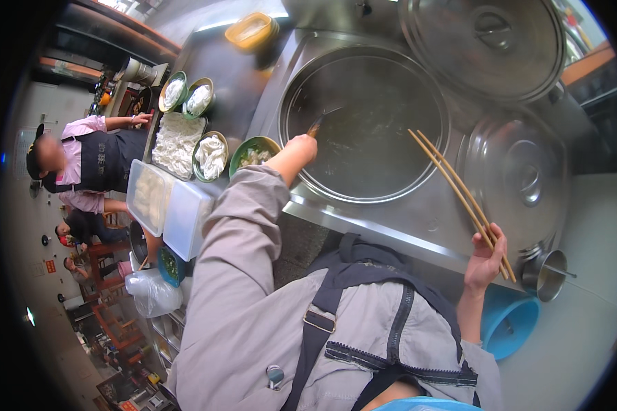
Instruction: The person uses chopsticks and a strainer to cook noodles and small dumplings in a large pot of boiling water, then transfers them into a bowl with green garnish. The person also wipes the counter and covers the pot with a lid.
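My left hand point(302, 148) is closed around the brown handle of a utensil point(316, 125) above a large round steel pot point(295, 172). The utensil's metal end is at the cloudy liquid; its shape is hard to make out. In my right hand point(486, 257) is a pair of long wooden chopsticks point(455, 187), their tips over the pot's right rim. Beside my left forearm stands a green bowl of chopped greens and pale pieces point(254, 154). Farther left are bowls of white noodles point(211, 156), point(199, 100), point(173, 92) and a tray heaped with noodles point(177, 144).
Steel lids point(519, 169), point(486, 46) lie right of the pot. A steel container point(545, 277) and blue basin point(511, 323) are lower right. Yellow containers point(252, 31) stand at the back. Plastic tubs point(187, 221) are on the left, near a co-worker in an apron point(103, 154).
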Demonstrator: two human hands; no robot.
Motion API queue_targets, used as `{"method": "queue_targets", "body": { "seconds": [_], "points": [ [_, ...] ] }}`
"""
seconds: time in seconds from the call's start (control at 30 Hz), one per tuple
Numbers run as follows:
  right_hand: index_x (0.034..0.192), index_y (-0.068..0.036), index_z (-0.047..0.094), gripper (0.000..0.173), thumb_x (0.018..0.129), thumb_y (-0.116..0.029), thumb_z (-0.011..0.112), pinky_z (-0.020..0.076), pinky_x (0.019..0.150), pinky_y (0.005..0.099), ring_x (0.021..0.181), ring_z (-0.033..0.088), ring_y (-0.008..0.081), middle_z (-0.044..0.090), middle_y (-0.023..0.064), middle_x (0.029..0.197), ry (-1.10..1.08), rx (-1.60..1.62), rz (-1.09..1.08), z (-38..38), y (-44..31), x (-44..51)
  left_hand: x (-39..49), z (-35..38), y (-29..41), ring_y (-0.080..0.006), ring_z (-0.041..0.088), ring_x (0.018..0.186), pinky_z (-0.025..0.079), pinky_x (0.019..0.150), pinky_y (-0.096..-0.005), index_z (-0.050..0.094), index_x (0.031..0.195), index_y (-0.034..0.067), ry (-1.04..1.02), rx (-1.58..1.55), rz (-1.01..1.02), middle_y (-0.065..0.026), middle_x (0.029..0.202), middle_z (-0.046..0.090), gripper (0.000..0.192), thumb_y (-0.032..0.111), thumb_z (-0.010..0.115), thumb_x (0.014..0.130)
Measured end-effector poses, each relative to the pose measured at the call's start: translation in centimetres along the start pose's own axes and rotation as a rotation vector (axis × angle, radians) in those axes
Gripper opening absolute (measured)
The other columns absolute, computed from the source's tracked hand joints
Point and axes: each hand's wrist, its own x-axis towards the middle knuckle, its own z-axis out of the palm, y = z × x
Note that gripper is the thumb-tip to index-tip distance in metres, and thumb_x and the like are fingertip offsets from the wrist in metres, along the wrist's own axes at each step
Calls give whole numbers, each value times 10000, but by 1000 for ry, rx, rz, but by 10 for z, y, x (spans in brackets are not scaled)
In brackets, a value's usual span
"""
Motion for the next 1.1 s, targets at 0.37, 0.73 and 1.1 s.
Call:
{"method": "queue_targets", "body": {
  "seconds": [0.37,0.73,1.1],
  "points": [
    [1152,5,539,382,981,-306,397,490,729,258,794,601,148,621,91,973,2,74,22,-22,6,21,-94,-5,29,-256,638,549,553,457,-365,544,783,-92,-493,-490,-34,-169,634,603,139,-26,423,800],
    [1111,10,550,360,977,-288,399,492,713,272,773,602,159,614,100,931,81,-20,72,-24,6,25,-35,65,111,-95,457,489,398,437,-215,477,751,-2,-878,-1919,139,-41,607,463,121,46,489,862],
    [1117,10,547,361,981,-280,382,491,721,278,774,600,164,613,108,937,-62,-73,65,38,0,41,-28,76,58,-63,436,527,402,466,-213,499,855,3,-602,-2289,326,-43,723,496,75,72,494,883]
  ]
}}
